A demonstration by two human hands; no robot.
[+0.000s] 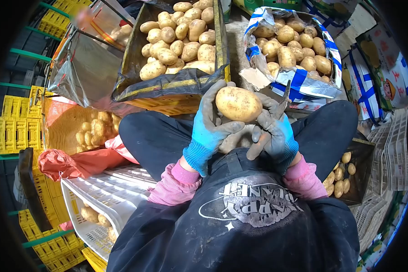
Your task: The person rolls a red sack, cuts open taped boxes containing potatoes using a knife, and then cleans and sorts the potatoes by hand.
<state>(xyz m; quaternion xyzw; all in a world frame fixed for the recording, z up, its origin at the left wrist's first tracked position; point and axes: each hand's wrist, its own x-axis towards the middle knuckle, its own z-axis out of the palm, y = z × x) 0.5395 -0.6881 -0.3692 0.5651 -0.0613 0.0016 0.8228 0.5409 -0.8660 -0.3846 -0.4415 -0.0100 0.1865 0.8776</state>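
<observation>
A large potato is held up in front of my lap. My left hand, in a blue glove with a dirty grey palm, is closed around its left side. My right hand, gloved the same way, grips a knife whose dark blade points up and away. The knife's brownish handle shows below the fingers. My right fingertips meet the potato's right side. Just ahead stand a lined yellow crate heaped with potatoes and, at its right, a cardboard box of potatoes.
White plastic crates stand at the left beside a red mesh sack with potatoes. A dark crate with potatoes sits at right, near stacked white crates. Yellow crates are piled at far left, printed cartons at far right.
</observation>
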